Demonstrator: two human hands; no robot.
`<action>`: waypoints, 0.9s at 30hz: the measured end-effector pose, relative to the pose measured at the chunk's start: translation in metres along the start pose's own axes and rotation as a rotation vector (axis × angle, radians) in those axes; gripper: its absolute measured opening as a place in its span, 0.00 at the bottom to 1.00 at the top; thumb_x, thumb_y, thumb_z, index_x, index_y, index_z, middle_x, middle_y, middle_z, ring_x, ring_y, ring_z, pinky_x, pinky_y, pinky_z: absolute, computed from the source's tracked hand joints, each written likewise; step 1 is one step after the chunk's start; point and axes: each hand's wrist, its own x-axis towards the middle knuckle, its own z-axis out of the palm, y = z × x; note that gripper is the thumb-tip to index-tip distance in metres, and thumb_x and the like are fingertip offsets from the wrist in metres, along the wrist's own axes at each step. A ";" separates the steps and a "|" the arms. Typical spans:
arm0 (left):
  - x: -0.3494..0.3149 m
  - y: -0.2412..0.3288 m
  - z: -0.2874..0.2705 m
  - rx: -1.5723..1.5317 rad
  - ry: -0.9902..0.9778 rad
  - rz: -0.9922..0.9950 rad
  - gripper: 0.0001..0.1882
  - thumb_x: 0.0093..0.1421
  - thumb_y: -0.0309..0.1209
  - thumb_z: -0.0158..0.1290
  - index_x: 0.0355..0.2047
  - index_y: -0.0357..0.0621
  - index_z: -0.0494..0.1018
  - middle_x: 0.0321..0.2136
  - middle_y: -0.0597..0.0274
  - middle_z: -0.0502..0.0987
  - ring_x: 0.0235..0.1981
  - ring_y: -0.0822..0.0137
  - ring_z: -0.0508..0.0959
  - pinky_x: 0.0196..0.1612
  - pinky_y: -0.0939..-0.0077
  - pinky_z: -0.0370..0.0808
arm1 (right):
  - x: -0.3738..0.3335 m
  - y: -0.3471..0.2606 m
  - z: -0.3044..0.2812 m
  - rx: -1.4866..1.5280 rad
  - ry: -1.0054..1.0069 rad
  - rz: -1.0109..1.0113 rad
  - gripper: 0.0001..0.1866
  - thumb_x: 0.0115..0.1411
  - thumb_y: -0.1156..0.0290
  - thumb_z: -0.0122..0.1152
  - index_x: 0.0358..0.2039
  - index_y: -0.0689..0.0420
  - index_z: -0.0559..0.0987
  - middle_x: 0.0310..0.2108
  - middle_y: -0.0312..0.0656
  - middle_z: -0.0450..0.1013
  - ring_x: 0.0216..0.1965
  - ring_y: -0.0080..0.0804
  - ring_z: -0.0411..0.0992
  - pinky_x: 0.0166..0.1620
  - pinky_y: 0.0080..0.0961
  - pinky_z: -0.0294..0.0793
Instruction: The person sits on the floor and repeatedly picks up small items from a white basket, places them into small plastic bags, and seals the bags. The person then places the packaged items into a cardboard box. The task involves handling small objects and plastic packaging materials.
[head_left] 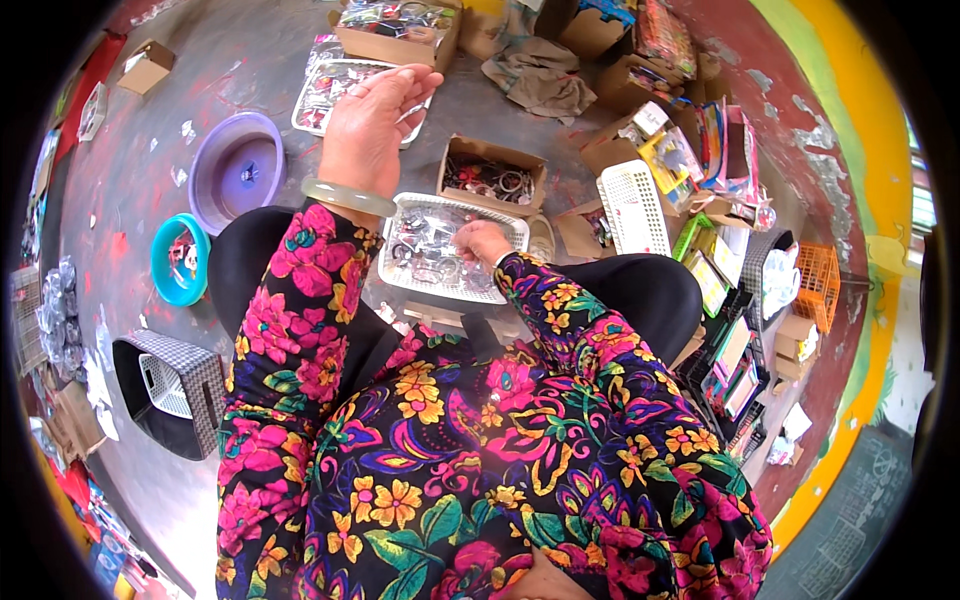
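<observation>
My left hand (pixel 370 125) is raised over the floor with fingers spread and nothing in it; a pale green bangle (pixel 348 197) sits on its wrist. Beyond it lies a white tray of small packets (pixel 310 105). My right hand (pixel 482 240) reaches into a white mesh basket (pixel 400 268) full of small clear packets between my knees. Its fingers are curled among the packets, and what they grip is too small to tell. A cardboard box of rings and small trinkets (pixel 492 175) stands just behind the basket.
A purple basin (pixel 236 170) and a teal bowl (pixel 180 260) sit at the left. A checked bin (pixel 170 395) is near my left side. Cardboard boxes (pixel 400 30), a white basket (pixel 632 208), an orange crate (pixel 818 282) and packaged goods crowd the right.
</observation>
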 end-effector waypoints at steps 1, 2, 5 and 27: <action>-0.001 0.001 0.002 0.002 -0.006 -0.004 0.14 0.61 0.33 0.42 0.41 0.35 0.69 0.39 0.56 0.75 0.43 0.67 0.73 0.47 0.75 0.67 | 0.012 0.013 0.003 -0.097 -0.008 -0.039 0.06 0.46 0.73 0.63 0.20 0.59 0.74 0.15 0.36 0.69 0.14 0.22 0.65 0.18 0.17 0.63; -0.002 0.002 0.002 0.001 -0.009 -0.004 0.15 0.61 0.33 0.42 0.41 0.35 0.69 0.39 0.56 0.75 0.43 0.67 0.73 0.47 0.75 0.66 | 0.017 0.015 0.008 -0.126 0.000 -0.032 0.08 0.47 0.71 0.63 0.20 0.61 0.74 0.16 0.38 0.70 0.14 0.23 0.67 0.18 0.19 0.65; -0.008 0.006 0.004 0.010 -0.008 -0.004 0.15 0.61 0.34 0.43 0.42 0.35 0.69 0.40 0.56 0.74 0.43 0.67 0.73 0.47 0.75 0.65 | 0.022 0.018 0.023 -0.256 0.007 0.000 0.14 0.48 0.64 0.62 0.21 0.64 0.75 0.16 0.42 0.72 0.15 0.27 0.70 0.20 0.22 0.68; 0.001 -0.008 0.026 -0.130 -0.027 -0.083 0.12 0.61 0.34 0.44 0.30 0.38 0.70 0.37 0.52 0.76 0.41 0.67 0.74 0.44 0.76 0.67 | -0.181 -0.242 -0.176 -0.262 0.373 -0.717 0.12 0.51 0.64 0.57 0.21 0.61 0.77 0.18 0.36 0.73 0.21 0.17 0.69 0.26 0.14 0.69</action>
